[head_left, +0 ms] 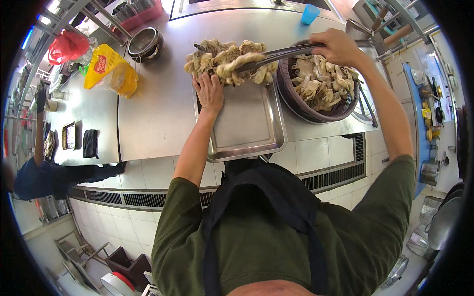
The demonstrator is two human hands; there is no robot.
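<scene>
Tongs (289, 53) are held by the right hand (335, 47); pale food (227, 58) at a tray (247, 121) is touched by the left hand (210, 93).

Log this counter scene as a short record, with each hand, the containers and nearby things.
Left hand: at near edge of pale food pile
Right hand: gripping tongs, tips at the pile
Steel tray: pile at its far end
Mesh basket: right of tray, holding pale pieces
Left side: yellow bag
Far side: blue cup

Tray (247, 118) on counter (155, 108), basket (285, 85) right (food (323, 81) inside)
</scene>
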